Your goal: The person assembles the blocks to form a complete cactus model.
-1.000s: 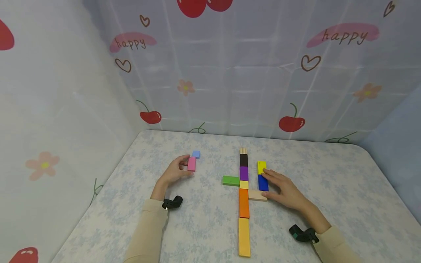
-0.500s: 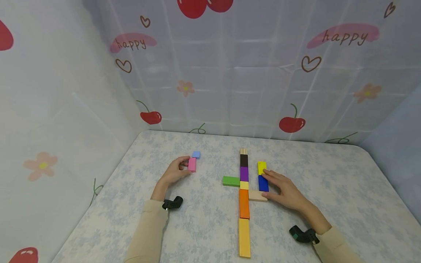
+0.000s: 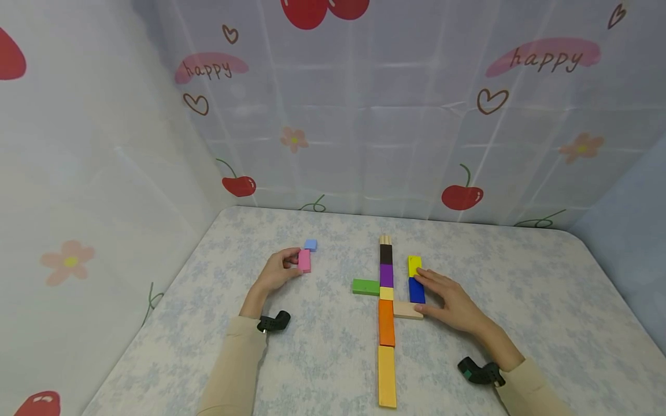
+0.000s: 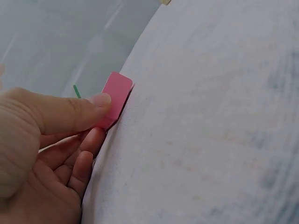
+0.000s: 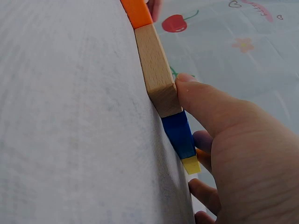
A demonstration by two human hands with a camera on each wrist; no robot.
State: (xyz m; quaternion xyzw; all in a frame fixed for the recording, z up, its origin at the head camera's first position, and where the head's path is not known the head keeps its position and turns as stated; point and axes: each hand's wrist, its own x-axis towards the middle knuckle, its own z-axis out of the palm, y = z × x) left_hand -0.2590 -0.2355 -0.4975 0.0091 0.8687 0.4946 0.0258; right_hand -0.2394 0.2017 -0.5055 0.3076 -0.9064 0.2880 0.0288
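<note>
At the left of the table my left hand (image 3: 276, 271) pinches a pink block (image 3: 304, 261), thumb at its near end. In the left wrist view the thumb presses on the pink block's (image 4: 119, 91) face. A small light blue block (image 3: 310, 245) lies just beyond it. My right hand (image 3: 452, 300) rests beside the right blocks with extended fingers. Its thumb touches the end of a plain wooden block (image 3: 407, 309); its fingertips lie by the dark blue block (image 3: 416, 290) and the yellow block (image 3: 414, 266). The right wrist view shows these end to end, the yellow one (image 5: 191, 165) lowest.
Down the middle runs a column of blocks: black (image 3: 385, 254), purple (image 3: 386, 275), pale yellow (image 3: 386, 293), orange (image 3: 386, 322) and a long golden one (image 3: 387, 377). Thin sticks (image 3: 385, 239) top it. A green block (image 3: 366, 286) juts left. A printed curtain (image 3: 364, 115) hangs behind.
My left thumb has drawn in slightly against the near end of the pink block, which has shifted barely, if at all. The right hand and the other blocks look still.
</note>
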